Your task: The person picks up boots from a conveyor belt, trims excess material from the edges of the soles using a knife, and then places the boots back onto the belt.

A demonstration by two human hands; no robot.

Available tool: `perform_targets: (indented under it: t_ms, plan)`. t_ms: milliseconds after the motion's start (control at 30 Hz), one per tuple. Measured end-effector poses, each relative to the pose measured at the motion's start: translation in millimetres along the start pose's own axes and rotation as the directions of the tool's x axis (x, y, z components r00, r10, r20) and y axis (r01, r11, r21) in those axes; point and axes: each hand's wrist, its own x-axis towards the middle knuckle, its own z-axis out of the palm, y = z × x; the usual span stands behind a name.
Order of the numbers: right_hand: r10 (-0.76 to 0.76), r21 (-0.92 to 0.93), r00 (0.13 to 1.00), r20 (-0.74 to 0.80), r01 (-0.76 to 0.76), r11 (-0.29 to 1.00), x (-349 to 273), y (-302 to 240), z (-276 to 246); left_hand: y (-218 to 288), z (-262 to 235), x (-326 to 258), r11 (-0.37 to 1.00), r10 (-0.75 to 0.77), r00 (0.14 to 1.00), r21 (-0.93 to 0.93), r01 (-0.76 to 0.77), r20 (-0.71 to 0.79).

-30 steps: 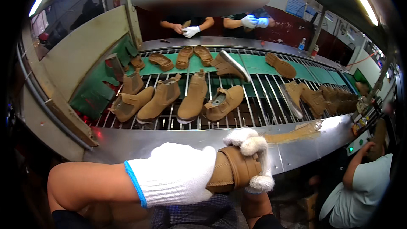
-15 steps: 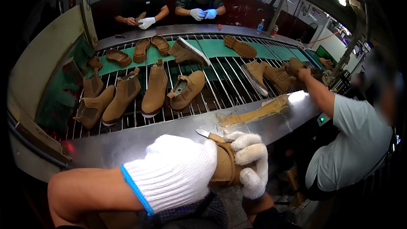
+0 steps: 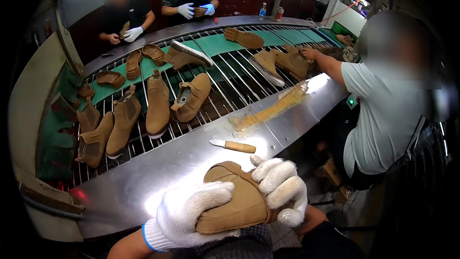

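Tan suede boot held in both gloved hands at the near edge of the steel surface.

The boot (image 3: 237,201) lies between the hands: left hand (image 3: 191,213) clamped over its side from below-left, right hand (image 3: 282,189) gripping its right end. A wooden-handled knife (image 3: 233,146) rests on the surface (image 3: 158,172) just beyond.

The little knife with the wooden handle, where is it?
In the head view, the knife lies flat on the shiny metal table, just beyond the tan boot held in both gloved hands, near the streak of glue.
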Motion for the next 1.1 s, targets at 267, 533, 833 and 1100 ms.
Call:
perform_targets:
  t_ms: [267, 533, 833, 1100]
  plan:
    - [0.087, 0.165, 0.97, 0.229, -0.126, 0.978, 3.5, -21.2, 0.5, 18.1, -6.9, 1.3, 0.998, 0.055, 0.979, -0.03, -0.051, 0.194]
    - [0.406, 0.359, 0.894, -0.191, -0.321, 0.876, -55.8, -55.1, 53.3, 43.2, 41.4, -51.2, 0.943, 0.211, 0.952, 0.212, -0.258, 0.22]
    - [0.992, -0.296, 0.116, 0.053, -0.947, 0.127, -110.7, -103.7, 46.2, 36.1, 92.8, -120.4, 0.922, 0.289, 0.936, 0.205, -0.328, 0.2]
    - [0.886, -0.221, -0.08, 0.457, -0.975, 0.026, -127.9, -59.8, 39.0, 33.9, 92.1, -142.4, 0.922, 0.214, 0.896, 0.222, -0.317, 0.389]
